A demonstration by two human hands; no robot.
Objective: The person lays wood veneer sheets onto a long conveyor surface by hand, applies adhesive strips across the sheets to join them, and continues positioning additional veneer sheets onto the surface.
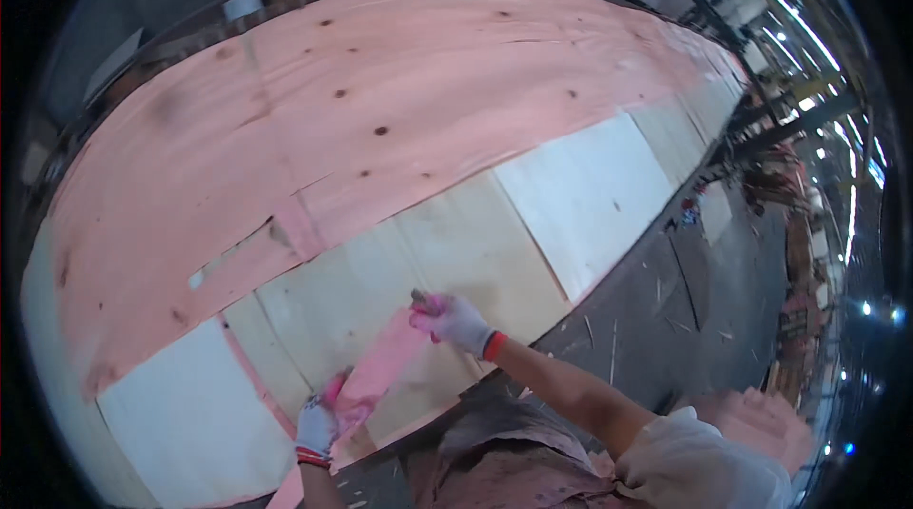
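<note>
Your two gloved hands are set apart, each closed on the pink veneer strip [382,362]: the left hand [319,423] grips its lower part, and the right hand [455,323] pinches its upper end together with a short brownish piece [418,298] too small to identify. The strip slants over the pale tan sheets [466,233] near your edge of the broad layup, hiding part of them. White sheets lie on either side, one to your left [195,423], one farther right [585,205]. Beyond spreads a large knotty pink veneer sheet [456,81], with a narrow cut-out [238,250] near its closer edge. Your stained apron [514,457] blocks some of the near edge. Scraps litter the dark floor [647,319] at right, and a white bucket [242,2] stands past the far edge
</note>
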